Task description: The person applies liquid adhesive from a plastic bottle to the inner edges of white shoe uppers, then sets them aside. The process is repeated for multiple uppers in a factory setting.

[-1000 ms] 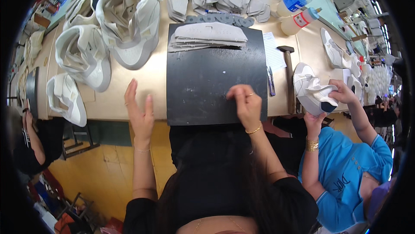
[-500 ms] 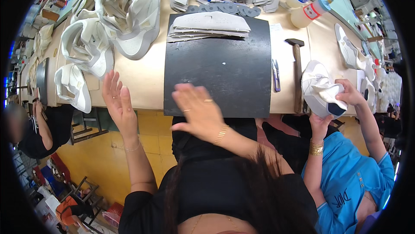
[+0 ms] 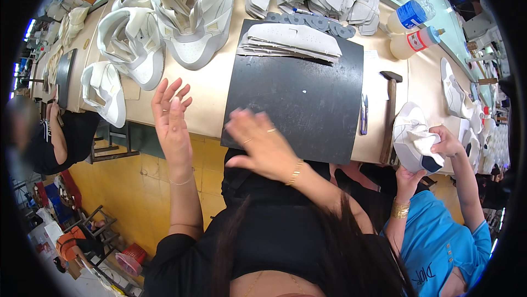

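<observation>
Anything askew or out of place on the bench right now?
Nothing stands out. The black mat lies flat, cut pieces stacked at its far edge, hammer and snips beside it; both hands empty.

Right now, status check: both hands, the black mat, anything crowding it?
Left hand open, raised at the bench edge, holding nothing. Right hand empty, at the black mat near edge. Stack of white cut pieces on mat's far end; hammer beside it.

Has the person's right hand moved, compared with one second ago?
Yes. The right hand went to the person's left along the near edge of the black mat, from near its right corner to its left corner.
</observation>
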Demonstrator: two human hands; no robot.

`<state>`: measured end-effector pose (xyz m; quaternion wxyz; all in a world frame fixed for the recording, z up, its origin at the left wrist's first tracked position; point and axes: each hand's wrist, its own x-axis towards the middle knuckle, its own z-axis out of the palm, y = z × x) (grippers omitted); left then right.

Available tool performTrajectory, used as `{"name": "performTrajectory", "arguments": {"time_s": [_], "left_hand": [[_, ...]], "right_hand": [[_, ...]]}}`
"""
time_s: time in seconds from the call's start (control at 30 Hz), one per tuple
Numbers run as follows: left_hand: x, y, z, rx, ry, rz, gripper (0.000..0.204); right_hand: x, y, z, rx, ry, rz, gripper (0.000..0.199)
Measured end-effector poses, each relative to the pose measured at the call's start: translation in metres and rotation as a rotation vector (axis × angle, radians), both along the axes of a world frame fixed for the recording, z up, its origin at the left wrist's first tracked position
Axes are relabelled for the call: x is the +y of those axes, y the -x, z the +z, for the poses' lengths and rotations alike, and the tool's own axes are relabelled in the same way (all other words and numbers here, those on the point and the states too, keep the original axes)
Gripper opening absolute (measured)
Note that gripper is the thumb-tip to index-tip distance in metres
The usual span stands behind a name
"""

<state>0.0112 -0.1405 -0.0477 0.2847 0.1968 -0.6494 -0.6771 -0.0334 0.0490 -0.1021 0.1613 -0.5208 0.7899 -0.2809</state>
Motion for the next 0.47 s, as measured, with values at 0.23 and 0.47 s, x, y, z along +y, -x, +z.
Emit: {"name": "performTrajectory", "arguments": {"time_s": [0.23,0.47], "left_hand": [[0.001,0.01,0.003,-0.003,-0.031,0.003,0.045],[-0.017,0.002,0.011,0.022,0.026,0.027,0.05]], "right_hand": [[-0.028,-0.008,0.006,0.161,-0.053,-0.185,0.098],[-0.001,0.036,0.018,0.109,-0.033,-0.243,0.08]]}}
